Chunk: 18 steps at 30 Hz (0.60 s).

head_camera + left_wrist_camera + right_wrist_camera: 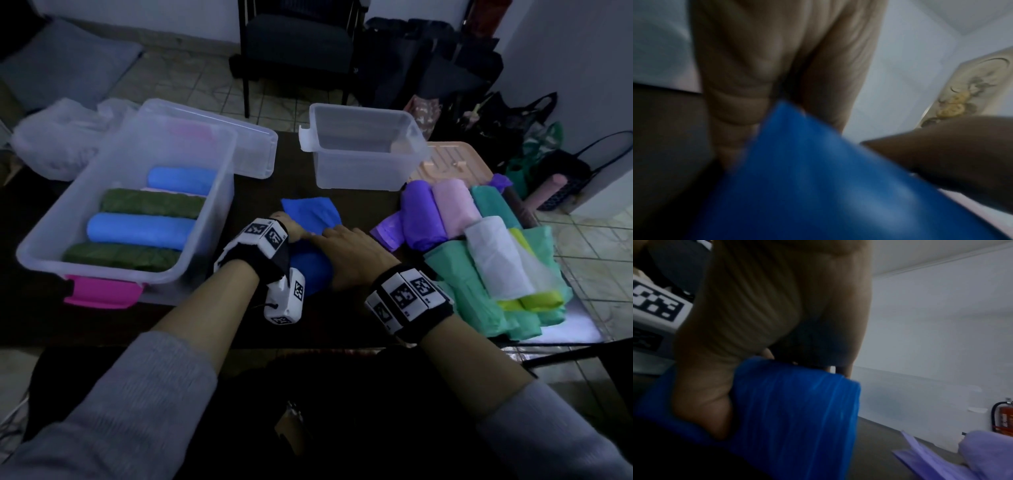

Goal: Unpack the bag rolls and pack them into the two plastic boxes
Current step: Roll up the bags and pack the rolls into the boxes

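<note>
While both my hands press down on the blue roll (pixel 313 270) mid-table (pixel 113 322), my right hand (pixel 356 257) lies flat over it and my left fingers (pixel 291 231) pinch its loose end.

Dark blue bag roll (pixel 313 270) lies on the table between the boxes — loose end (pixel 310 214) unrolled.

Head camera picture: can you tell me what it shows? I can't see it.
Two hands, left hand and right hand, press on a dark blue bag roll on a dark table. The big plastic box on the left holds blue and green rolls; the small box looks empty.
</note>
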Available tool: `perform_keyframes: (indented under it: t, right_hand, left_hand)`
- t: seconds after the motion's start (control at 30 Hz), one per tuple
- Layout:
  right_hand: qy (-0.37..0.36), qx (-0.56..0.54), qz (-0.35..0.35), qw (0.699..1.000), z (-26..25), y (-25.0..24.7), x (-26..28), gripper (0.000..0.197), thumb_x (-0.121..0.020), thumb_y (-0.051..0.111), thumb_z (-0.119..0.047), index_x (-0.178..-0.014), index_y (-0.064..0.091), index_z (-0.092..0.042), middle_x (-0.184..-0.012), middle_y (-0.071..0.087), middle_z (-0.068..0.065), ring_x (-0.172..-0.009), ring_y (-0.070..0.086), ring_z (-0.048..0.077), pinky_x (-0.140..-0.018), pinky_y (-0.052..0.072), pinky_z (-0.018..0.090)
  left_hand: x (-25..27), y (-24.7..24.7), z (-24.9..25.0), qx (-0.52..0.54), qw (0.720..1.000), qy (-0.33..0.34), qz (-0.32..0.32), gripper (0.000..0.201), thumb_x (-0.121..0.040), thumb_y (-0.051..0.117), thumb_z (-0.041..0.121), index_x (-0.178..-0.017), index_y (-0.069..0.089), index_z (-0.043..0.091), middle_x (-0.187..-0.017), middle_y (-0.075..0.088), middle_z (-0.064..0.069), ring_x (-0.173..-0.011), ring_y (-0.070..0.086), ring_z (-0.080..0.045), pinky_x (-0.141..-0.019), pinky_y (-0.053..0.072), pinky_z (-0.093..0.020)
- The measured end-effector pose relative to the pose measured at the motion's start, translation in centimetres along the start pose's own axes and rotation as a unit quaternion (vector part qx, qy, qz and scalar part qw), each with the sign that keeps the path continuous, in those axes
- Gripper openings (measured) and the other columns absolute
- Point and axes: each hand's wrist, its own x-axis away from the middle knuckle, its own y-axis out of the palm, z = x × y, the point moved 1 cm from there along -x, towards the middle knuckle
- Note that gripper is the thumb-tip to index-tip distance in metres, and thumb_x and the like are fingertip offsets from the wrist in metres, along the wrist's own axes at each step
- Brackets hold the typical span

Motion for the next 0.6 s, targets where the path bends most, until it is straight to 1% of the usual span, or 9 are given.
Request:
perform_keyframes:
  t: [0.07, 0.13, 0.2, 0.23, 0.33, 0.4, 0.43, 0.53, 0.6]
  right_hand:
    - [0.001, 0.006, 0.003, 1.0, -0.2, 0.5, 0.2, 0.069, -0.074, 0.068, -0.036, -0.134, 0.039, -0.017, -0.122, 0.047, 0.008, -0.116, 0.043, 0.026, -0.094, 0.035, 0.039]
    - [0.001, -0.007, 0.0, 1.0, -0.2, 0.9, 0.4, 0.062, -0.075, 0.067, -0.037, -0.129, 0.044, -0.017, -0.122, 0.047, 0.007, -0.116, 0.045, 0.026, -0.093, 0.036, 0.038]
    - [-0.003, -0.021, -0.005, 1.0, -0.3, 1.0, 0.5, 0.06, -0.076, 0.067, -0.035, -0.128, 0.044, -0.018, -0.124, 0.05, 0.006, -0.116, 0.048, 0.025, -0.092, 0.036, 0.038]
    - [-0.006, -0.024, -0.007, 1.0, -0.4, 0.9, 0.5, 0.059, -0.076, 0.067, -0.034, -0.128, 0.044, -0.018, -0.125, 0.051, 0.005, -0.117, 0.049, 0.024, -0.092, 0.036, 0.038]
    - [-0.018, -0.027, -0.014, 0.999, -0.8, 0.6, 0.5, 0.06, -0.078, 0.067, -0.032, -0.132, 0.043, -0.02, -0.128, 0.049, 0.003, -0.121, 0.046, 0.022, -0.093, 0.036, 0.038]
    - [-0.029, -0.032, -0.026, 0.999, -1.2, 0.5, 0.6, 0.061, -0.079, 0.067, -0.029, -0.134, 0.042, -0.02, -0.129, 0.048, 0.004, -0.122, 0.043, 0.023, -0.094, 0.036, 0.038]
    - [-0.033, -0.034, -0.031, 0.998, -1.3, 0.6, 0.6, 0.062, -0.078, 0.067, -0.029, -0.134, 0.042, -0.02, -0.129, 0.047, 0.004, -0.122, 0.043, 0.023, -0.094, 0.036, 0.039]
    - [-0.031, -0.029, -0.022, 0.999, -1.7, 0.5, 0.7, 0.063, -0.078, 0.067, -0.03, -0.135, 0.041, -0.02, -0.127, 0.047, 0.004, -0.121, 0.042, 0.023, -0.095, 0.034, 0.039]
    - [-0.028, -0.027, -0.013, 0.999, -1.9, 0.4, 0.5, 0.061, -0.078, 0.066, -0.03, -0.133, 0.042, -0.02, -0.125, 0.048, 0.004, -0.12, 0.043, 0.023, -0.094, 0.034, 0.038]
  left_hand:
    - [0.0, 0.0, 0.1, 0.023, 1.0, 0.015, 0.0, 0.052, -0.086, 0.065, 0.025, -0.128, 0.049, -0.002, -0.129, 0.053, -0.016, -0.119, 0.052, -0.031, -0.096, 0.044, -0.034]
    - [-0.4, -0.1, 0.3, 0.091, 0.995, 0.03, -0.007, 0.048, -0.083, 0.067, 0.014, -0.126, 0.05, -0.001, -0.128, 0.054, -0.017, -0.116, 0.054, -0.032, -0.095, 0.048, -0.039]
    - [-0.3, -0.5, 0.6, 0.19, 0.981, 0.034, -0.004, 0.052, -0.077, 0.069, 0.002, -0.125, 0.05, -0.002, -0.125, 0.056, -0.017, -0.11, 0.058, -0.033, -0.092, 0.051, -0.045]
    - [-0.5, -0.8, 0.6, 0.23, 0.973, 0.032, 0.004, 0.055, -0.074, 0.071, 0.001, -0.124, 0.049, -0.002, -0.123, 0.057, -0.016, -0.109, 0.058, -0.032, -0.09, 0.052, -0.047]
    - [-0.6, -1.7, 1.1, 0.279, 0.959, 0.044, 0.027, 0.06, -0.07, 0.08, 0.011, -0.123, 0.053, -0.001, -0.121, 0.06, -0.011, -0.107, 0.059, -0.028, -0.092, 0.051, -0.045]
    - [-0.7, -2.5, 1.6, 0.314, 0.947, 0.055, 0.037, 0.058, -0.073, 0.078, 0.014, -0.123, 0.053, -0.002, -0.122, 0.06, -0.009, -0.107, 0.059, -0.027, -0.094, 0.05, -0.044]
    - [-0.8, -3.0, 1.8, 0.323, 0.943, 0.062, 0.05, 0.056, -0.075, 0.077, 0.014, -0.124, 0.053, -0.003, -0.123, 0.059, -0.011, -0.108, 0.059, -0.028, -0.095, 0.049, -0.044]
    - [-0.8, -4.3, 2.4, 0.28, 0.948, 0.088, 0.12, 0.056, -0.081, 0.072, 0.02, -0.127, 0.051, -0.004, -0.128, 0.056, -0.015, -0.115, 0.055, -0.03, -0.1, 0.045, -0.041]
    - [-0.5, -4.7, 2.5, 0.201, 0.958, 0.107, 0.174, 0.055, -0.085, 0.067, 0.023, -0.13, 0.047, -0.003, -0.134, 0.051, -0.015, -0.121, 0.05, -0.031, -0.102, 0.042, -0.038]
